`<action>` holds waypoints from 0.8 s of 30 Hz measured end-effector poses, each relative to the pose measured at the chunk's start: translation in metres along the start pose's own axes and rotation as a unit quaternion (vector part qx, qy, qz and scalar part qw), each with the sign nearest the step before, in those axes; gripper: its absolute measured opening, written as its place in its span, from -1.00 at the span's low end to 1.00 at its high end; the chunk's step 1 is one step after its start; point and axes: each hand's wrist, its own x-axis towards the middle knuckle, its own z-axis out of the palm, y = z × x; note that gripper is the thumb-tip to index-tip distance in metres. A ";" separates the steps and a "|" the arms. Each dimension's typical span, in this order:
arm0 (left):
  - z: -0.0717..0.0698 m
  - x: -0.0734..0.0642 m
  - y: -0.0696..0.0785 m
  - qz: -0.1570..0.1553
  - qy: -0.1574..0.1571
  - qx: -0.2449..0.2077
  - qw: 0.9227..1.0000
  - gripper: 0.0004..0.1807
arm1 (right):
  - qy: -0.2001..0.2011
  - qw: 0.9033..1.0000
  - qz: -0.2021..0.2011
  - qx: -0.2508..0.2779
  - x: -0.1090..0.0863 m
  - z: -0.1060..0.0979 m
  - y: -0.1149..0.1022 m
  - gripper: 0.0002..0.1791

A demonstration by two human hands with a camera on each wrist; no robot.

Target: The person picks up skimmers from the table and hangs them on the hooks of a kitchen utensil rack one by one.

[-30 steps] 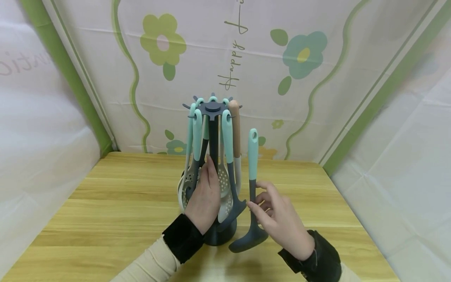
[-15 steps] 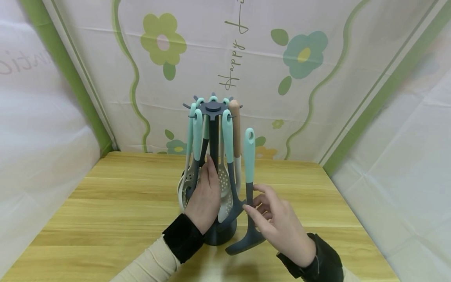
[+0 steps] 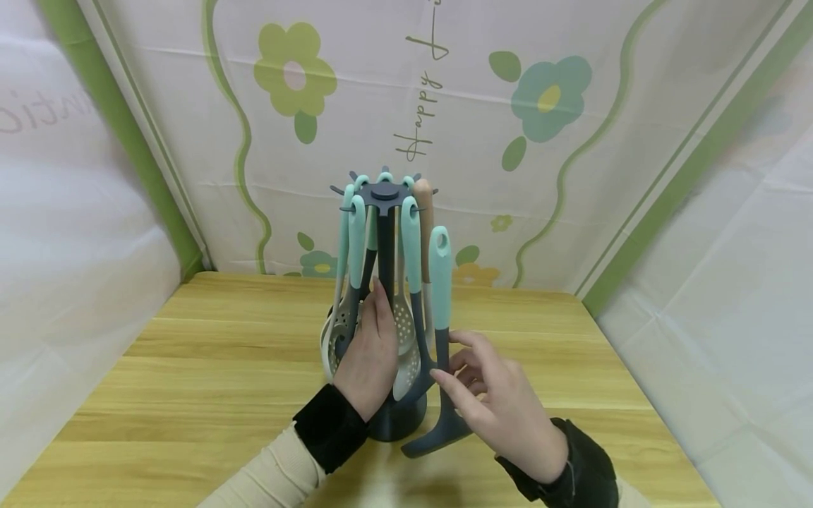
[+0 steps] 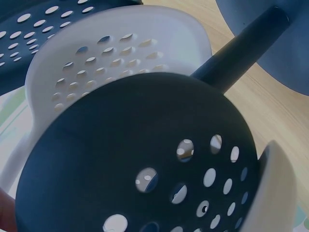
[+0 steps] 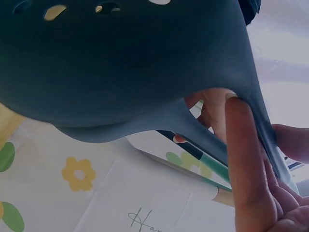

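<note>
In the head view, a dark utensil stand [image 3: 384, 192] carries several hanging kitchen utensils, most with mint handles. My left hand [image 3: 368, 360] reaches in among them, its visible fingers against the post. How its other fingers lie is hidden. My right hand [image 3: 495, 395] pinches the dark stem of a slotted spoon [image 3: 440, 282], upright at the stand's right side, mint handle up. The right wrist view shows its broad dark head [image 5: 120, 63] with holes along the top. Close behind it hangs another dark utensil [image 3: 417, 324]. A dark perforated head [image 4: 120, 135] fills much of the left wrist view.
The stand's round base [image 3: 400, 420] sits on a wooden table [image 3: 222, 367]. A brown-handled utensil [image 3: 423, 219] and pale perforated utensils [image 3: 406, 370] hang close together. White printed cloth [image 3: 444, 92] walls the back and sides.
My right hand has moved the slotted spoon leftward, toward the stand and its hanging utensils. My left hand and the stand have stayed in place.
</note>
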 end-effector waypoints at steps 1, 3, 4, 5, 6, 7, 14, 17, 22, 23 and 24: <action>0.000 0.000 0.000 0.001 0.002 0.000 1.000 -0.29 | -0.001 1.000 -0.003 0.000 0.001 0.000 -0.001 -0.57; -0.001 0.000 0.000 0.001 0.005 -0.002 1.000 -0.30 | -0.003 1.000 -0.007 0.003 0.002 0.000 -0.002 -0.57; -0.001 0.000 0.000 0.001 0.006 -0.006 1.000 -0.29 | -0.004 1.000 -0.009 0.003 0.003 0.000 -0.003 -0.57; -0.001 0.000 0.000 0.001 0.008 -0.006 1.000 -0.29 | -0.005 1.000 -0.010 0.003 0.004 0.000 -0.004 -0.57; -0.001 0.000 0.000 0.002 0.011 -0.008 1.000 -0.29 | -0.006 1.000 -0.012 0.002 0.005 0.000 -0.005 -0.57; -0.001 0.000 -0.001 0.002 0.014 -0.009 1.000 -0.28 | -0.007 1.000 -0.014 0.002 0.006 0.001 -0.006 -0.57; -0.001 0.000 -0.002 -0.001 0.017 -0.027 0.999 -0.25 | -0.017 0.999 -0.026 0.011 0.012 0.001 -0.013 -0.60; -0.003 0.000 -0.001 -0.007 0.008 -0.035 0.999 -0.26 | -0.018 0.999 -0.028 0.015 0.014 0.002 -0.015 -0.60; -0.007 0.000 0.002 -0.010 -0.001 -0.048 0.999 -0.27 | -0.019 0.999 -0.030 0.015 0.017 0.002 -0.018 -0.60; -0.008 0.000 0.002 -0.009 -0.002 -0.048 0.999 -0.26 | -0.019 0.999 -0.033 0.014 0.017 0.002 -0.019 -0.60; -0.008 -0.001 0.002 -0.008 -0.003 -0.048 0.999 -0.26 | -0.019 0.999 -0.036 0.012 0.018 0.003 -0.019 -0.60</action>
